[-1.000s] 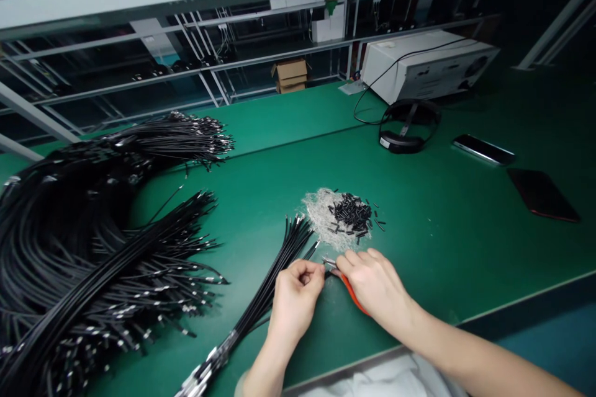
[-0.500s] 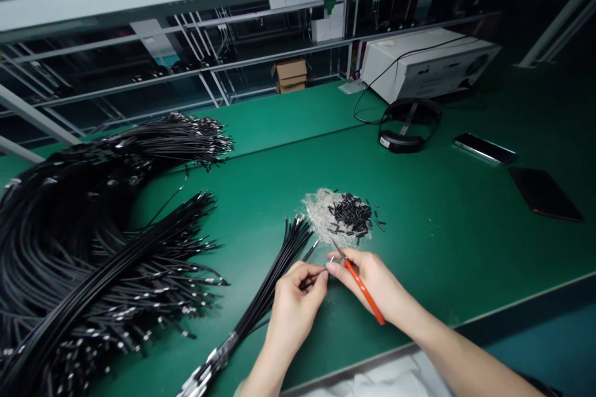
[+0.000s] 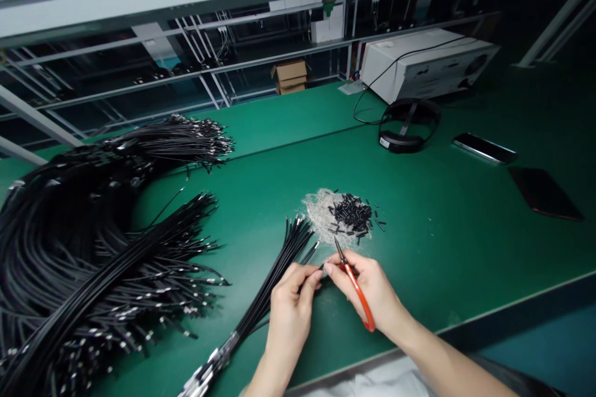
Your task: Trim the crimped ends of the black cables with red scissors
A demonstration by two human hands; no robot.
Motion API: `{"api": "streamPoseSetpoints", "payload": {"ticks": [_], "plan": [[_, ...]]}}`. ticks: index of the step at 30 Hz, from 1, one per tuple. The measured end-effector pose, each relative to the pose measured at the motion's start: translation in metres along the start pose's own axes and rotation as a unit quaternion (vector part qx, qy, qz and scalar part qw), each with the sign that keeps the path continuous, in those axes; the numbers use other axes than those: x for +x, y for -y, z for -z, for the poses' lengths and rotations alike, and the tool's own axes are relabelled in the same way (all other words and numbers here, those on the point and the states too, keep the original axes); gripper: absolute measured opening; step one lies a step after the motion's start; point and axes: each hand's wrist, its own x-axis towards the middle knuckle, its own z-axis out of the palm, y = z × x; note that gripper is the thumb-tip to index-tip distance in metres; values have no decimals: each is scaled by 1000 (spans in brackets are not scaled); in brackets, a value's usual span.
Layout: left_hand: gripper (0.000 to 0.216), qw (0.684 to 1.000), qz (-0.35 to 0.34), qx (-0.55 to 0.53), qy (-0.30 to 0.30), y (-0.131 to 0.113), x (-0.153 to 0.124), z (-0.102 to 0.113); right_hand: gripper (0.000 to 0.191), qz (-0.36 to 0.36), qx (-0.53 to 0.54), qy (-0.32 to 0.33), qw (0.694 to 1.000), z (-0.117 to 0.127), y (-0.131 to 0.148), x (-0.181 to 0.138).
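My left hand (image 3: pixel 293 298) pinches a black cable (image 3: pixel 321 267) close to its end. Opposite it, my right hand (image 3: pixel 365 282) has thumb and forefinger closed at the cable's tip, while red-handled scissors (image 3: pixel 357 291) rest in the same hand with the dark blades pointing away from me. Just beyond the fingers lies a pile of short black tube pieces (image 3: pixel 352 213) beside a heap of thin clear-white strands (image 3: pixel 321 211). Left of my left hand, a bundle of black cables (image 3: pixel 270 279) runs diagonally over the green table (image 3: pixel 400 211).
A large mass of black cables (image 3: pixel 28 248) covers the table's left side. To the back right are a white box-shaped machine (image 3: pixel 419 65), a black headband device (image 3: pixel 403 139), a phone (image 3: pixel 484 147) and a dark flat case (image 3: pixel 544 193). Metal shelving (image 3: pixel 205 68) stands behind.
My left hand has shifted slightly left. The scissors have swung to a steeper angle in my right hand, their handle end moving left. Both hands stay at the cable end.
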Motion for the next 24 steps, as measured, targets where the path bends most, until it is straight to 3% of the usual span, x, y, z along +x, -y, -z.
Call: {"api": "streamPoseSetpoints", "payload": {"ticks": [10, 16, 18, 21, 24], "plan": [[20, 998, -18, 24, -59, 6, 0, -8, 16, 22, -57, -28, 998, -1, -6, 3], [30, 998, 54, -24, 14, 4, 5, -6, 12, 122, -163, -16, 979, 9, -8, 7], [34, 996, 79, -32, 26, 3, 7, -6, 12, 158, -268, -27, 950, 16, -9, 6], [38, 992, 110, -46, 31, 2, 9, -7, 14, 189, -456, -35, 869, 23, -11, 3], [40, 988, 134, -67, 31, 0, 9, -7, 15, 196, -539, -22, 819, 21, -13, 1]]}}
